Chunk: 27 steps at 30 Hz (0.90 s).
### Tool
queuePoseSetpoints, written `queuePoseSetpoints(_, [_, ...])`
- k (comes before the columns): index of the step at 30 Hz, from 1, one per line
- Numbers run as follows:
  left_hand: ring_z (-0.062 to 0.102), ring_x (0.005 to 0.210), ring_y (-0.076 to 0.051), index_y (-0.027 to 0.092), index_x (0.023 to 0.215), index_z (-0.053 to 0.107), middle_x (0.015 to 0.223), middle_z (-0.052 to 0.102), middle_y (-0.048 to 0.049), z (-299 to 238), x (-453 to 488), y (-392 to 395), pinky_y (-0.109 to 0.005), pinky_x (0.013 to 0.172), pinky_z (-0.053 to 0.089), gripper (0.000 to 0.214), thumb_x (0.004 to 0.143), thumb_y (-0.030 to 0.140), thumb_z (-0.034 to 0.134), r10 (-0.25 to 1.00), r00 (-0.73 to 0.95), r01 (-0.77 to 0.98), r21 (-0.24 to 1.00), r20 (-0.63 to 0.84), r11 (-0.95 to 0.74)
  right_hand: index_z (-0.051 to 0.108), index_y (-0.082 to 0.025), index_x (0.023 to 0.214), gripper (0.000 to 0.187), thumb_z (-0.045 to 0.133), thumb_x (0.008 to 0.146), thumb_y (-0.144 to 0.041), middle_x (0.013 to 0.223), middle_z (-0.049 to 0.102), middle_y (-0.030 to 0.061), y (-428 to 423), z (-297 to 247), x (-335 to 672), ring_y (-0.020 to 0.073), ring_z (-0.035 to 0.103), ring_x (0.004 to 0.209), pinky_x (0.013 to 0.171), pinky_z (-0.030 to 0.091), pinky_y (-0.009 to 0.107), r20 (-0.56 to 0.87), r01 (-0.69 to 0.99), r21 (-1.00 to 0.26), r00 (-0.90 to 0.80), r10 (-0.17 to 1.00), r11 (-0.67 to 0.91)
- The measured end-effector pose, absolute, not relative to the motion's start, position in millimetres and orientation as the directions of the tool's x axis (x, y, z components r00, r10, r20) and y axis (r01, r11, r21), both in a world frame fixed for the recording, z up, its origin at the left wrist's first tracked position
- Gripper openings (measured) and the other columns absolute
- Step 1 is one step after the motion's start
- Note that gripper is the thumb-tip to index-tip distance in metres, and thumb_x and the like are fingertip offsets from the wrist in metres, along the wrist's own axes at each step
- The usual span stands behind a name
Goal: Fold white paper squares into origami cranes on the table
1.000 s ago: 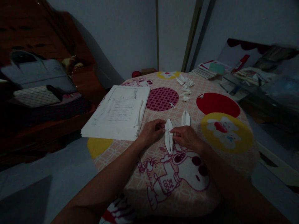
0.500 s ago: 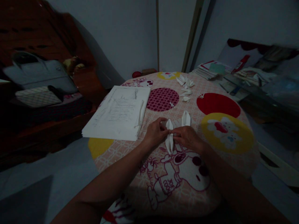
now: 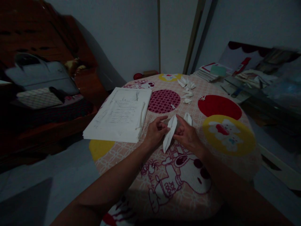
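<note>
Here I have the left hand (image 3: 156, 130) and right hand (image 3: 188, 135), fingers clamped on the folded paper (image 3: 170, 133): a shaping step, I judge, calling next for even pressure.

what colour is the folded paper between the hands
White folded paper, clearest in the head view.

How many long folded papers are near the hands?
2: one folded paper between the left hand and right hand, another paper just beyond the right hand, partly hidden. More may be hidden.
</note>
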State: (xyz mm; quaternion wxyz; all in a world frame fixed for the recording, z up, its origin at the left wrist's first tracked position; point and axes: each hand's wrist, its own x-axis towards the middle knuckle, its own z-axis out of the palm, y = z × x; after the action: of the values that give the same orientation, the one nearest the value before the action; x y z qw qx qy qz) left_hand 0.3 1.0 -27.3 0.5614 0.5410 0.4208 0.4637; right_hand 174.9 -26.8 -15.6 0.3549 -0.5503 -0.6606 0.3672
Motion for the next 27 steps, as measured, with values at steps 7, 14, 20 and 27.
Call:
queuePoseSetpoints(7, [0.06,0.063,-0.01,0.017,0.127,0.06,0.078,0.065,0.0014,-21,4,-2,-0.024,0.061,0.047,0.065,0.068,0.032,0.083,0.962,0.26,-0.265,0.964,0.088,-0.017,0.062,-0.017,0.127,0.057,0.078,0.074,-0.029,0.107,0.076,0.0102,-26,-12,174,0.0238,0.073,0.093,0.085,0.059,0.04,0.036,-0.066,-0.997,-0.184,0.982,0.025])
queuePoseSetpoints(14, [0.06,0.056,-0.01,0.015,0.108,0.07,0.072,0.067,0.0014,-15,8,-5,-0.022,0.057,0.047,0.054,0.059,0.025,0.088,0.96,0.279,-0.398,0.909,-0.006,0.121,0.073,-0.014,0.088,0.033,0.083,0.067,-0.037,0.073,0.075,0.0059,-30,-9,174,0.0174,0.068,0.055,0.051,0.056,0.03,-0.082,-0.143,-0.984,-0.186,0.979,-0.11])
queuePoseSetpoints(20, [0.064,0.06,-0.012,0.012,0.091,0.072,0.072,0.071,-0.0028,-9,10,-11,-0.023,0.06,0.049,0.038,0.062,0.03,0.088,0.95,0.31,-0.409,0.897,-0.036,0.167,0.066,-0.016,0.071,0.029,0.085,0.063,-0.038,0.059,0.067,0.0004,-28,-6,172,0.0124,0.059,0.047,0.044,0.05,0.025,-0.034,-0.067,-0.997,-0.131,0.991,-0.043])
queuePoseSetpoints(27, [0.065,0.061,-0.013,0.012,0.089,0.072,0.075,0.073,-0.0038,-13,12,-11,-0.024,0.062,0.05,0.041,0.055,0.024,0.091,0.946,0.324,-0.433,0.888,-0.008,0.156,0.061,-0.018,0.065,0.031,0.084,0.066,-0.038,0.053,0.06,-0.0028,-27,-10,173,0.0101,0.053,0.045,0.041,0.042,0.022,0.064,0.098,-0.993,-0.078,0.995,0.071])
